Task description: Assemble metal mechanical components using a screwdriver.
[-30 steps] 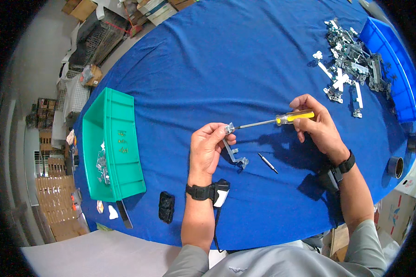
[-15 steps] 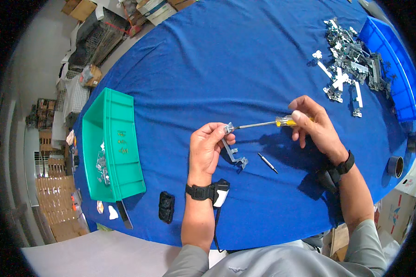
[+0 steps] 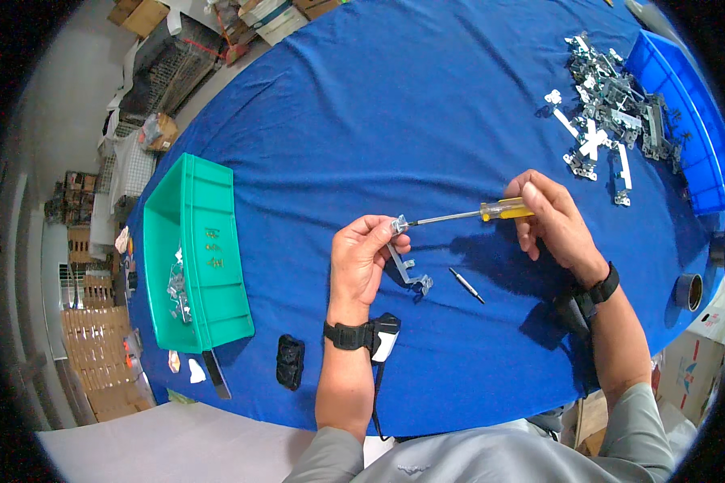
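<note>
Above one blue-draped counter (image 3: 379, 121), a screwdriver (image 3: 503, 210) with a translucent yellow handle and slim metal shaft sits in the right hand (image 3: 557, 219), loosely grasped by its butt; its tip meets a grey, angular metal bracket (image 3: 403, 262) pinched by the left hand (image 3: 356, 258). Counted: two bins, one green bin (image 3: 229, 298), one blue bin (image 3: 705, 161); two hands; one screwdriver; one held bracket; one silver-and-black rod (image 3: 466, 285).

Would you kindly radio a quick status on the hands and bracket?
Left hand pinching silvery bracket. Right hand at yellow-handled screwdriver, tip at bracket's upper end. Small metal rod nearby on blue cloth, clear of both hands.
</note>
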Tool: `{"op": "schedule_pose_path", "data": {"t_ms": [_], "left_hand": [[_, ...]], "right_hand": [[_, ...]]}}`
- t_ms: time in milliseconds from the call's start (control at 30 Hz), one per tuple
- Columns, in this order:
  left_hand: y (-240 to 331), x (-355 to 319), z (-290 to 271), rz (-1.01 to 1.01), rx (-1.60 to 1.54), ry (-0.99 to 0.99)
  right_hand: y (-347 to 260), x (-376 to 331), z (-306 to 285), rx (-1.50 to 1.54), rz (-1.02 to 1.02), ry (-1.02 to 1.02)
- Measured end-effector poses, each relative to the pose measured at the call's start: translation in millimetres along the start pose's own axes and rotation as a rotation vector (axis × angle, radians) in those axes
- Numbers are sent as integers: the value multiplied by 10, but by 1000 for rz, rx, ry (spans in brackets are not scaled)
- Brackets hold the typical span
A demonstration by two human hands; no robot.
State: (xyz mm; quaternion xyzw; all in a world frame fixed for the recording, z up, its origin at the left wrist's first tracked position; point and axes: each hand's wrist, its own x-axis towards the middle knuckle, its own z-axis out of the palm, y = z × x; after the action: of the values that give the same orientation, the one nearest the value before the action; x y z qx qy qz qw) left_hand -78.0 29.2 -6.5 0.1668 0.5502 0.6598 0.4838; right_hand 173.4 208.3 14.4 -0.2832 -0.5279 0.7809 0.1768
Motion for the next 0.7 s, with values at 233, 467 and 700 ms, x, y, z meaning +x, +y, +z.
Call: {"op": "schedule_pose_path", "data": {"t_ms": [233,467,700], "left_hand": [[10,7,33,-1,9,-8],[2,-5,-2,11,-5,-3],[-14,7,4,11,-11,-6]], "right_hand": [[84,46,101,-7,-150,135],[-4,2,-30,-97,1,-21],[35,22,149,-52,-115,125]]}}
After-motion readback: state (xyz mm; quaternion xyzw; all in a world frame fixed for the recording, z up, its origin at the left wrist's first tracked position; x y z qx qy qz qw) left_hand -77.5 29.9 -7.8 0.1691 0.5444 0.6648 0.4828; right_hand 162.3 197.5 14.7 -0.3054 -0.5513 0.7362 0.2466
